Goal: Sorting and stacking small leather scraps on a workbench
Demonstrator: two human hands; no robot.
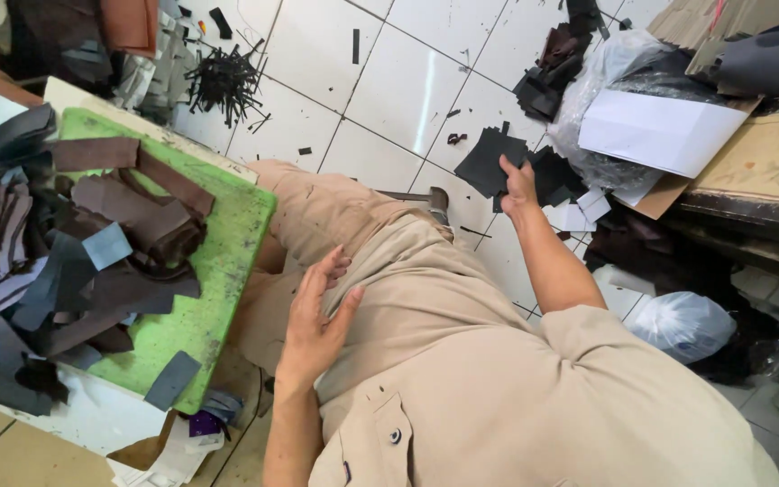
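The right hand is stretched out far and low, down by the white tiled floor. Its fingers are closed on a stack of flat, dark, square-cut leather pieces. The stack is at the far end of the reach, just above the floor, and it sits right beside a crinkly clear plastic bag with more dark pieces in it. I think the thumb is on top of the stack, but the hand hides part of the grip, so I can't be sure.

The left hand holds nothing. It is open wide, with the fingers spread, and it rests flat on the lap of the tan work clothes.

Next to the left hand is a green cutting board on a low table. On the board lies a messy heap of brown and grey leather strips. One small grey piece lies alone near the board's edge.

Further off on the floor is a pile of thin black scraps. A folded white sheet of paper lies over the plastic bag. Lower down, near the right arm, sits a small white plastic bag.
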